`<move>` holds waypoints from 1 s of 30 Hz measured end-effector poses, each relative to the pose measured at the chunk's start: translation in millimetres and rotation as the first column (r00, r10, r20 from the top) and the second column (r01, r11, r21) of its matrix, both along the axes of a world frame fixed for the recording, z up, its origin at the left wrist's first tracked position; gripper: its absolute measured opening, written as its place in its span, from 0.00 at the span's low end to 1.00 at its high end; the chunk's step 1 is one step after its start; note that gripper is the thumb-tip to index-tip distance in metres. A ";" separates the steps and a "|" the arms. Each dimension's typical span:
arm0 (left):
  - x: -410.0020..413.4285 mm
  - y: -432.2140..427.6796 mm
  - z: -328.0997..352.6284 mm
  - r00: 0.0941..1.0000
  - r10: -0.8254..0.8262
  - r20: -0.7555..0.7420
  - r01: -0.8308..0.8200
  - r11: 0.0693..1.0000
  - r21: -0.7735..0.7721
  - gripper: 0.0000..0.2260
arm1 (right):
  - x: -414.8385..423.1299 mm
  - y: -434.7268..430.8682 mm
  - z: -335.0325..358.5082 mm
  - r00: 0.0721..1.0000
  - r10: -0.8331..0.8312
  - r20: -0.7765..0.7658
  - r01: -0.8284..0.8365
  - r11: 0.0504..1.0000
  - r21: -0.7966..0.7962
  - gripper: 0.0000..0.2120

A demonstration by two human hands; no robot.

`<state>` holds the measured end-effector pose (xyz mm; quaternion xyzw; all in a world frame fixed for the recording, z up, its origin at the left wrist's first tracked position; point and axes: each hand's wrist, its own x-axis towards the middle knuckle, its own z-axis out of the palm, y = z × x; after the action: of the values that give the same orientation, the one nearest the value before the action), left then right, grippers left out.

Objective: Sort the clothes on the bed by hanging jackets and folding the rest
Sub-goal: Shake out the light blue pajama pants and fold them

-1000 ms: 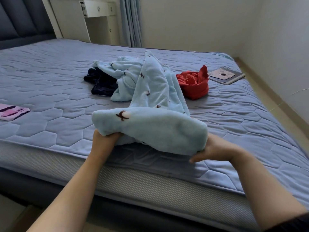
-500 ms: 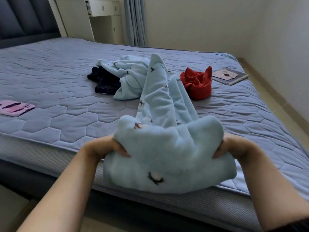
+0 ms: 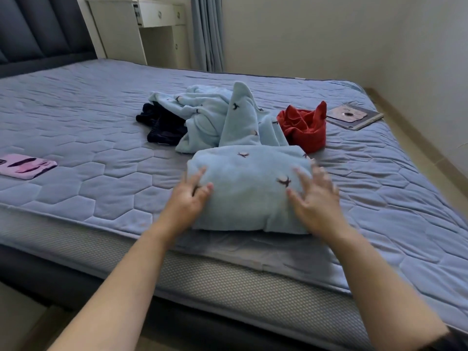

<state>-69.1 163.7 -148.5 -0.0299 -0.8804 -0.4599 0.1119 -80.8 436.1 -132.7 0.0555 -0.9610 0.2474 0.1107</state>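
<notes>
The light-blue fleece garment, printed with small dark bird-like marks, lies on the bed close to its near edge, about midway along it; the near part is doubled into a thick, puffy block, and more of the same blue fleece rises in a peak behind it and joins a loose heap toward the middle of the mattress; whether that heap is one garment or two cannot be told.

The left hand rests flat on the block's left side and the right hand on its right side; both have fingers spread and straight, pinching nothing; the right one is blurred.

The fleece looks soft, light and springy; it will probably bulge open unless pressed down, yet it should not slip on the quilted cover; the likely best hold is at the two near corners or along the side folds, with flat palms for smoothing.

The block sits broadside, its longer side roughly parallel to the near edge; the garment's overall long axis seems to run away from that edge, pointing to the far side.

A red garment and a dark garment lie crumpled beside the heap, not yet folded; a tablet sits near the right edge.
</notes>
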 end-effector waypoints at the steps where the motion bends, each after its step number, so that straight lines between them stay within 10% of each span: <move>1: -1.0 5.9 -7.0 0.997 -0.004 0.079 0.017 0.986 -0.168 0.25 | 1.6 -3.0 -8.8 0.991 0.045 0.125 -0.062 0.989 0.133 0.27; 4: 3.9 17.3 -14.9 0.969 0.214 0.127 -0.121 0.850 -0.513 0.25 | 2.7 -7.8 -23.1 0.961 0.023 0.276 -0.098 0.960 0.262 0.29; 8: 8.4 31.4 -11.5 0.869 -0.118 -0.480 -0.202 0.801 -0.563 0.15 | 6.5 -22.7 -12.0 0.969 0.109 -0.223 -0.100 0.994 0.048 0.32; 10: 6.9 38.4 -10.0 0.915 -0.260 -0.309 0.003 0.770 -0.638 0.25 | 8.9 -30.1 -12.4 0.937 0.166 -0.307 -0.148 0.986 0.081 0.32; 13: 3.0 38.3 -22.4 0.966 -0.258 -0.025 0.156 0.656 -0.739 0.37 | 9.3 -30.3 -37.2 0.969 0.245 0.024 -0.243 0.939 0.243 0.32; 20: -0.5 36.7 -24.7 0.967 -0.253 0.006 0.157 0.583 -0.797 0.46 | 0.4 -9.5 -37.4 0.930 0.331 0.162 -0.366 0.879 0.305 0.50; 26: 13.2 51.9 -27.0 0.913 -0.202 -0.356 -0.108 0.721 -0.684 0.25 | 25.5 -39.4 -41.1 0.957 0.174 -0.230 -0.084 0.931 0.354 0.21; 30: 13.7 49.5 2.8 0.953 -0.157 -0.260 -0.063 0.735 -0.675 0.16 | 30.0 -37.8 -13.5 0.951 0.135 -0.279 -0.050 0.955 0.293 0.11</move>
<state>-55.4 213.2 -145.7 -0.1603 -0.9583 -0.1012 0.2138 -50.8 398.3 -146.2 0.1526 -0.9551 0.1019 0.2324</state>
